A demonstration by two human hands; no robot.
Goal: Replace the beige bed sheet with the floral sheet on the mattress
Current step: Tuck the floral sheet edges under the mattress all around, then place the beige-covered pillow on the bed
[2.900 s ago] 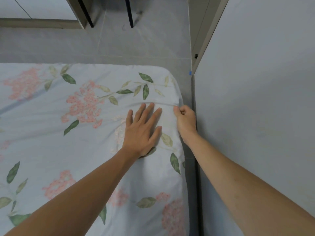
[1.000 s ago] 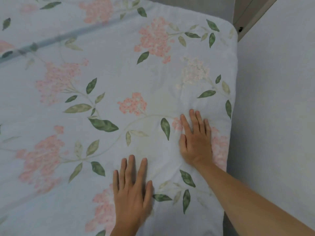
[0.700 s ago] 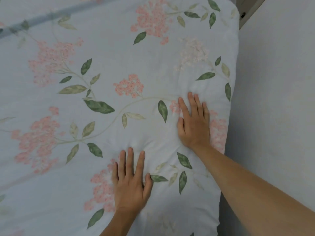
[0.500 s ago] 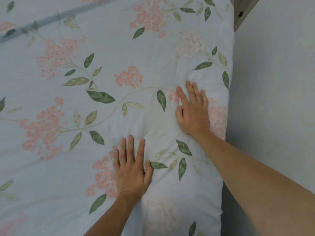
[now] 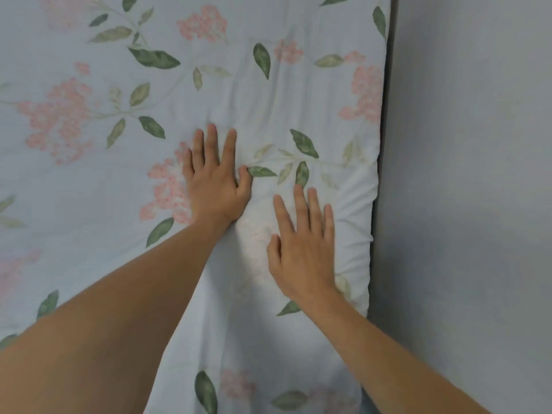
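left hand (image 5: 215, 186): flat, fingers straight, pressing sheet (image 5: 89, 204)
right hand (image 5: 301, 246): flat, fingers spread, on sheet beside wall (image 5: 463, 204)
sheet: wrinkled between hands

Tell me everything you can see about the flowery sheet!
The sheet looks like soft pale blue cloth printed with pink flower clusters and green leaves on thin stems. It lies spread over the mattress, reaching its right edge beside the grey wall. Small creases gather around the hands and along that edge. The left hand and right hand rest flat on it, fingers straight, side by side.
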